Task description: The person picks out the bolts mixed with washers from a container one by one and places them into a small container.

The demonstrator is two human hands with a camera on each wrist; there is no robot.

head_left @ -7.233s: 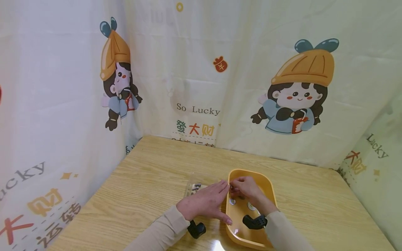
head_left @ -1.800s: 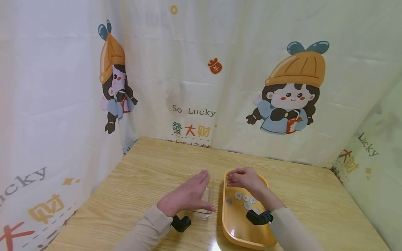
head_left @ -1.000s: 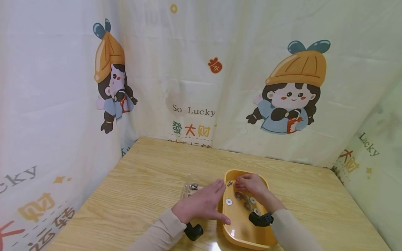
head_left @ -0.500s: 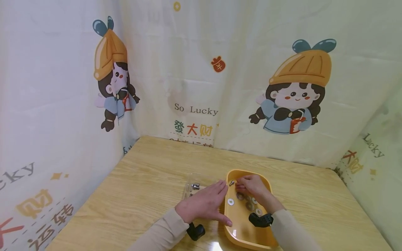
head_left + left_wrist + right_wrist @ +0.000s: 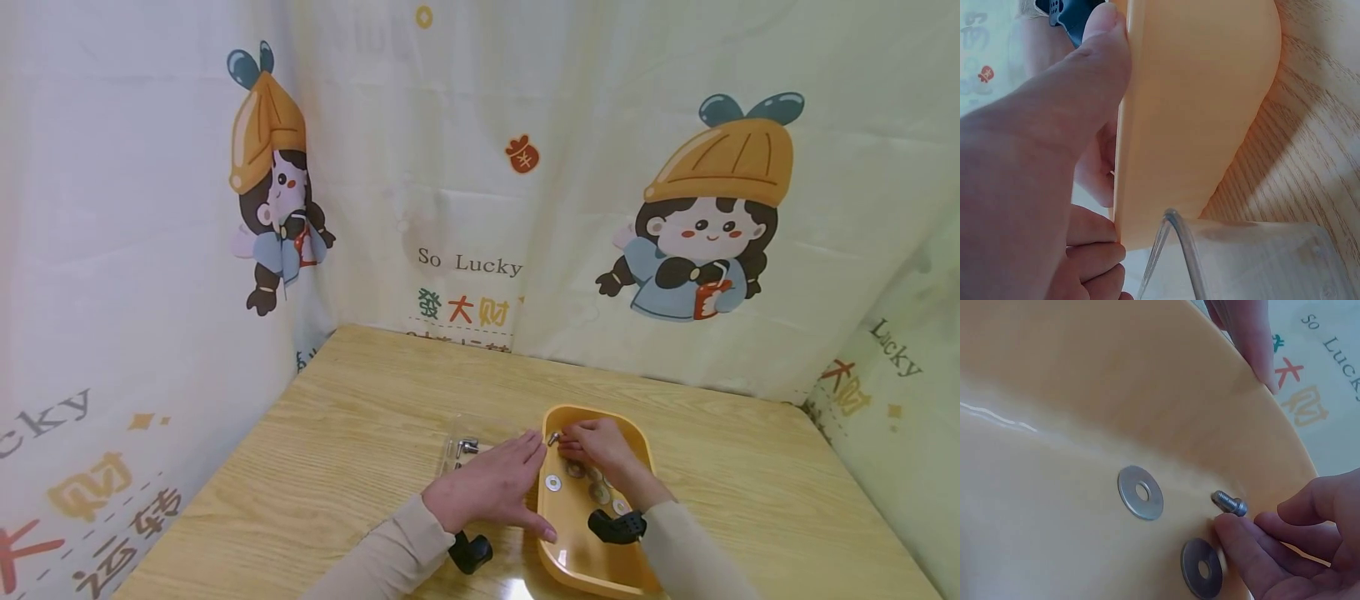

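Note:
A yellow tray [image 5: 558, 558] stands on the table with a short metal bolt [image 5: 1230, 503] lying inside near its far left corner. My right hand [image 5: 600, 446] reaches into the tray. In the right wrist view its fingertips are right at the bolt's head, and the thumb stands apart from it. Beside the bolt lie a flat washer [image 5: 1141, 492] and a darker-looking washer [image 5: 1202, 569]. My left hand [image 5: 491, 483] rests along the tray's left rim, thumb spread toward me and fingers pointing to the far end.
Left of the tray, partly under my left hand, is a clear plastic box [image 5: 1260, 256] with several small metal parts [image 5: 467, 447]. More washers [image 5: 600, 493] lie in the tray below my right hand. A patterned curtain [image 5: 465, 167] hangs behind the wooden table [image 5: 360, 400].
Since 1.8 s ago my left hand has moved right from over the clear box to the tray's rim. The bolt now shows in the tray; my right hand has shifted slightly from the left wall.

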